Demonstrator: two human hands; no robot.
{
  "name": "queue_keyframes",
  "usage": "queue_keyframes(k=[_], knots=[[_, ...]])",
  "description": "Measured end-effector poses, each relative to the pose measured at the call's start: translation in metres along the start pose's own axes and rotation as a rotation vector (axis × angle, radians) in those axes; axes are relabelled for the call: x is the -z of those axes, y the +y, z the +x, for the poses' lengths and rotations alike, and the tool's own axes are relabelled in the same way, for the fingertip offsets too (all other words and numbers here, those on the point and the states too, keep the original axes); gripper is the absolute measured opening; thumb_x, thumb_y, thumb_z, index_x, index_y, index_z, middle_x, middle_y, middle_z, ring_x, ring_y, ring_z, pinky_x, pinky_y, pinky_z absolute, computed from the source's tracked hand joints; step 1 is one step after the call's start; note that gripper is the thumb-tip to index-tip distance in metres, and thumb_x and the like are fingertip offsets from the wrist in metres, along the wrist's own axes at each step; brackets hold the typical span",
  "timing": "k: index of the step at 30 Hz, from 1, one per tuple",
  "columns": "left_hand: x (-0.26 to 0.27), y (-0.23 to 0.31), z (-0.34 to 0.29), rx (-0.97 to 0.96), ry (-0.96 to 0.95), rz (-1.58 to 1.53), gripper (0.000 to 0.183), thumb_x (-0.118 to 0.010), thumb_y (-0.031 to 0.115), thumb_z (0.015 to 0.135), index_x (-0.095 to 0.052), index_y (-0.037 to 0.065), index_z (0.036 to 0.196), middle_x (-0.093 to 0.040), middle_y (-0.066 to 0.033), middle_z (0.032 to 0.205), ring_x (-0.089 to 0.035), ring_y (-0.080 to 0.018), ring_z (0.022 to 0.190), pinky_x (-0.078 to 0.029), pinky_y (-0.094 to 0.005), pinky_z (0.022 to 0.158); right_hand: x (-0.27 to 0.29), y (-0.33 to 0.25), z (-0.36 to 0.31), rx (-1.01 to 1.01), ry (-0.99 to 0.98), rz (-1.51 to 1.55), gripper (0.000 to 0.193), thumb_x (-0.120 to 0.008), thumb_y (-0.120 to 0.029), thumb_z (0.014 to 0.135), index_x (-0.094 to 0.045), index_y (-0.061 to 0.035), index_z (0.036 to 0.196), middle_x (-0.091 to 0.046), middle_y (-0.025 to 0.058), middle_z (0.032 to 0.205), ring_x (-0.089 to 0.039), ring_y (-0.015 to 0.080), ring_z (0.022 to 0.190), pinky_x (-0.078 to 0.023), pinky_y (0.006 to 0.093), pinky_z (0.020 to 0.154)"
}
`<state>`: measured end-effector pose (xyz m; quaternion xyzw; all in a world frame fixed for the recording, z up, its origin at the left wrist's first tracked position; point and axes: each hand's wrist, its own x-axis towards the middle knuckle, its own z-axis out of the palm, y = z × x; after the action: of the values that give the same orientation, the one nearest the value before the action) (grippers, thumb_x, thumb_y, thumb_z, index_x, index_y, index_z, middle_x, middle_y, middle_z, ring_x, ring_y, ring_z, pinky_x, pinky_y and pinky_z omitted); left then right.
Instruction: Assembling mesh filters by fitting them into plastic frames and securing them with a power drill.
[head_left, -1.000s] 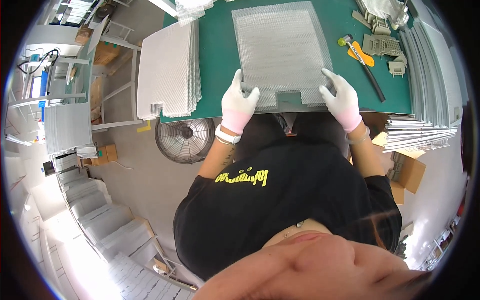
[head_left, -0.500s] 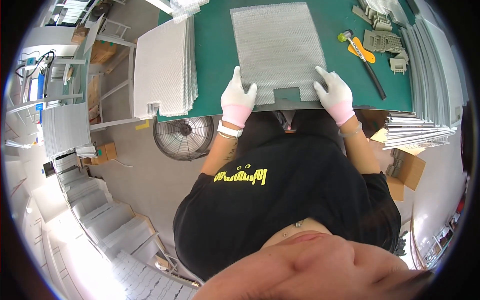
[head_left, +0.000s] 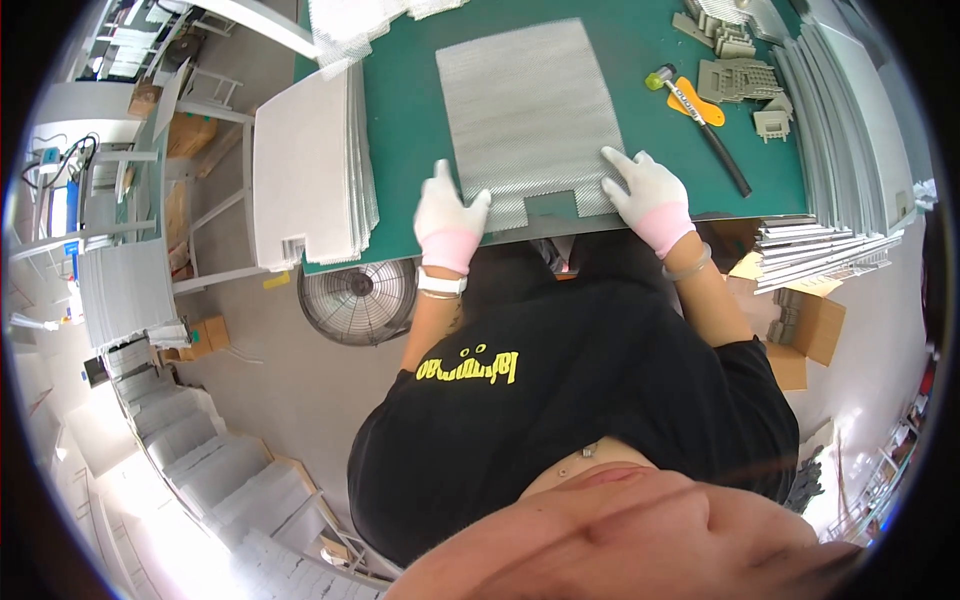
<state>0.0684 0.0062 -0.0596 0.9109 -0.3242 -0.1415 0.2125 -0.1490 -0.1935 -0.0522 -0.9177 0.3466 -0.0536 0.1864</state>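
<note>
A silvery mesh sheet (head_left: 530, 110) lies flat on the green table top (head_left: 405, 130), its near edge cut with a rectangular notch. My left hand (head_left: 450, 220), in a white glove with a pink cuff, is at the sheet's near left corner. Its fingers are spread beside the edge, and the thumb reaches over the corner. At the right edge, my right hand (head_left: 648, 197), gloved the same way, has its thumb and fingers apart, with the fingertips against the sheet. Neither hand is closed around anything.
Left of the sheet stands a stack of white notched sheets (head_left: 308, 165). A mallet (head_left: 710, 140) lies over an orange scraper-like tool (head_left: 695, 100) on the right. Beyond are grey plastic parts (head_left: 738, 80) and stacked grey panels (head_left: 840, 130). A floor fan (head_left: 358, 300) sits below the table's left.
The whole view has shifted, so table and sheet appear farther left. My left hand has eased slightly outward from the sheet's left edge; my right hand stays at the right edge.
</note>
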Motion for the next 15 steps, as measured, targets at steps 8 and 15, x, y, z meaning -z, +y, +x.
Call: queue_keyframes(k=[8, 15], knots=[[-0.005, -0.025, 0.036, -0.578, 0.073, 0.185, 0.063, -0.075, 0.039, 0.078, -0.062, 0.017, 0.136, -0.05, -0.0127, 0.146, -0.034, -0.0432, 0.142, -0.014, -0.0576, 0.121, 0.102, 0.157, 0.17, -0.104, 0.463, -0.08, 0.054, -0.059, -0.05, 0.09, -0.066, -0.0087, 0.125, -0.07, 0.0227, 0.108, -0.067, 0.0381, 0.104, -0.054, 0.0475, 0.088], [0.008, 0.002, 0.025, -0.595, 0.274, 0.088, 0.067, -0.077, 0.032, 0.077, -0.057, 0.007, 0.135, -0.034, -0.0259, 0.154, -0.031, -0.0486, 0.14, -0.02, -0.0616, 0.116, 0.151, 0.256, 0.276, -0.422, -0.109, -0.339, 0.074, -0.061, -0.059, 0.085, -0.059, -0.0081, 0.139, -0.062, 0.0179, 0.137, -0.056, 0.036, 0.13, -0.041, 0.0428, 0.109]])
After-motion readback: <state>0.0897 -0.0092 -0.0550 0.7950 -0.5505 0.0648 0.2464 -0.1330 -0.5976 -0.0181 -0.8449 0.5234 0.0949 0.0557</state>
